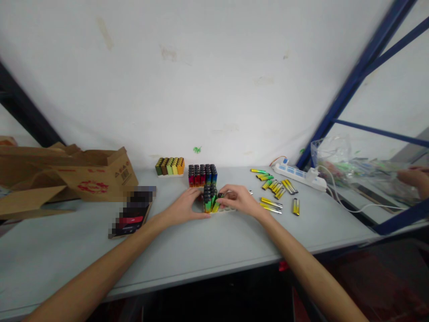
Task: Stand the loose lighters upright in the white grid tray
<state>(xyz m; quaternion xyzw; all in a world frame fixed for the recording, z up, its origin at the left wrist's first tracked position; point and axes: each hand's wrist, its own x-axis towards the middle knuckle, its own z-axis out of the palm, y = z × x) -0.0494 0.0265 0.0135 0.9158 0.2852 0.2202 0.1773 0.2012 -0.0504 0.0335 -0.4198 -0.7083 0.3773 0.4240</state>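
Note:
A pale tray stands on the table between my hands, its left part filled with upright green lighters with black tops. My left hand is curved around the tray's left end, thumb at the front and fingers behind, steadying the group. At the tray's middle, my right hand pinches a yellow-green lighter that leans beside the upright ones. Behind my hands is a block of red and blue lighters. Several loose yellow and green lighters lie to the right.
Another lighter block stands at the back left. An open cardboard box and a dark, partly pixelated box are at the left. A white power strip with cables lies right. Another person's hand shows beyond the blue frame.

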